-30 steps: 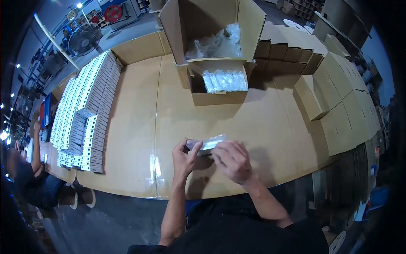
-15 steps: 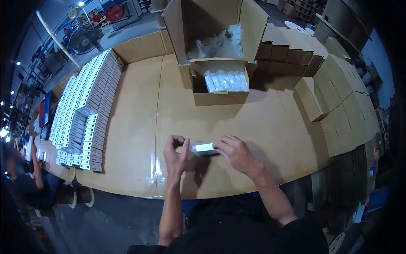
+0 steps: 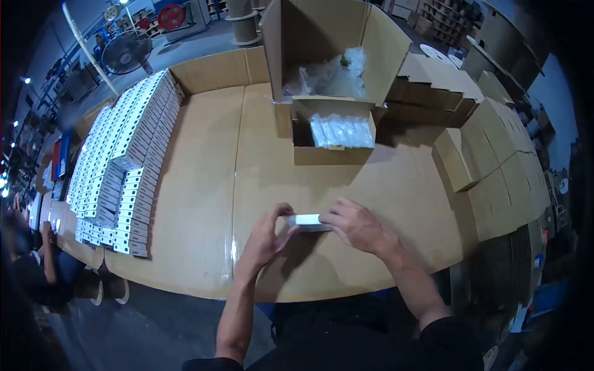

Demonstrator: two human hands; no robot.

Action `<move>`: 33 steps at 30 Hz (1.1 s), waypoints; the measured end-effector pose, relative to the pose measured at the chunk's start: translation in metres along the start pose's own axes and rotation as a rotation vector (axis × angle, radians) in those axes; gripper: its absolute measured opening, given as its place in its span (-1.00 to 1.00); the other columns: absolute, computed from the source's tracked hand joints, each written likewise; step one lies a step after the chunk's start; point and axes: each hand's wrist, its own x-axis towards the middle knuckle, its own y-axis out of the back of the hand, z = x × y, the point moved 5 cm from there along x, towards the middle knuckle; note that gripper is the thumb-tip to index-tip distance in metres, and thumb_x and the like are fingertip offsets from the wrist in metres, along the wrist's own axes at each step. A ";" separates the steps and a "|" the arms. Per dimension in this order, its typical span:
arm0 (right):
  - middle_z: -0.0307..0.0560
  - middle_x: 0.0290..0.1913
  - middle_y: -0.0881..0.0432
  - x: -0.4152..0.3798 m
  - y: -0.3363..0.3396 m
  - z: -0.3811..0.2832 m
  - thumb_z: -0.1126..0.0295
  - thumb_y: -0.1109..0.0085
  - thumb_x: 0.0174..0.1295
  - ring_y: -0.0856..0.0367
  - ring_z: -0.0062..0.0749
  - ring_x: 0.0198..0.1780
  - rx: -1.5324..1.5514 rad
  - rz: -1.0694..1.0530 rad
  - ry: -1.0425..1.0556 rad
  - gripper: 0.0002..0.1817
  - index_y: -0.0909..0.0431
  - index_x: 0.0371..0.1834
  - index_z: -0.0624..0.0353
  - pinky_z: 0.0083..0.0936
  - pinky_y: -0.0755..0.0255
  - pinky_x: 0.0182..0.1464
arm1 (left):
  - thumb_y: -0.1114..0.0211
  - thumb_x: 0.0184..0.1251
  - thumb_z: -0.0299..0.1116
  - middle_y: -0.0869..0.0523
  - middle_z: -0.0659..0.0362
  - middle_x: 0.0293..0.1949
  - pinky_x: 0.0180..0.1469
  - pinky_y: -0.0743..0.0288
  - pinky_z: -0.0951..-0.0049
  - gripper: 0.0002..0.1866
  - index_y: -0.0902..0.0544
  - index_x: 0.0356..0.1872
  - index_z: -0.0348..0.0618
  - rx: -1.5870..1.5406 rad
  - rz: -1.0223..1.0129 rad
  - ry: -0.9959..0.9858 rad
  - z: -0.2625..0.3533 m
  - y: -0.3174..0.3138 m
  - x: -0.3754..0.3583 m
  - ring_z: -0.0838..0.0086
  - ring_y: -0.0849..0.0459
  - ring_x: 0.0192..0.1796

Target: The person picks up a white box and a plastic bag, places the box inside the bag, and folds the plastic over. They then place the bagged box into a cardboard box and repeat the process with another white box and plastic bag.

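Note:
Between my two hands, low over the cardboard-covered table, is a small white box that seems to be in clear plastic. My left hand is closed on its left end, thumb below and fingers above. The right end is pinched by my right hand. Beyond them stands an open brown carton holding several plastic-wrapped packs in a row. Directly behind it, a larger open carton contains crumpled clear plastic bags.
Stacked small white boxes form a long block on the left. Brown cartons are stacked along the right edge, with folded cardboard behind. Another person sits at the far left. A fan stands behind the table.
My left hand has closed around the left end of the white box, where its fingers were raised beside it before. The whole view has shifted slightly.

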 end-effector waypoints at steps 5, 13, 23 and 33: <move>-0.02 -0.23 -0.67 0.034 0.048 0.027 0.62 -0.41 0.03 -0.62 -0.10 -0.15 0.082 0.395 -0.166 -0.75 -0.65 -0.20 0.23 -0.25 -0.55 -0.12 | -0.47 0.23 -0.45 -0.72 -0.02 0.01 0.29 -0.47 0.19 -0.42 -0.47 0.26 -0.27 0.176 0.286 0.065 -0.032 0.058 -0.030 0.10 -0.67 0.16; -0.04 -0.25 -0.66 0.093 0.027 0.064 0.62 -0.41 0.08 -0.63 -0.11 -0.26 0.034 0.858 -0.405 -0.77 -0.65 -0.18 0.22 -0.32 -0.55 -0.26 | -0.48 0.20 -0.48 -0.64 0.04 0.07 0.29 -0.43 0.15 -0.43 -0.50 0.25 -0.18 0.527 0.469 0.126 -0.053 0.176 -0.051 0.10 -0.58 0.18; 0.05 -0.19 -0.67 0.116 -0.001 0.096 0.56 -0.40 0.07 -0.65 0.02 -0.15 -0.161 0.685 -0.454 -0.74 -0.66 -0.13 0.20 -0.15 -0.53 -0.10 | -0.48 0.13 -0.48 -0.61 0.03 0.11 0.28 -0.43 0.10 -0.50 -0.57 0.14 -0.15 0.914 0.573 0.100 -0.062 0.261 -0.033 0.07 -0.56 0.21; 0.17 -0.23 -0.63 0.128 -0.024 0.121 0.57 -0.40 0.07 -0.66 0.11 -0.23 -0.222 0.497 -0.561 -0.79 -0.64 -0.22 0.32 -0.13 -0.54 -0.13 | -0.31 0.14 -0.61 -0.64 0.06 0.11 0.26 -0.49 0.23 -0.54 -0.56 0.12 -0.17 1.061 0.744 0.000 -0.113 0.335 0.024 0.14 -0.59 0.17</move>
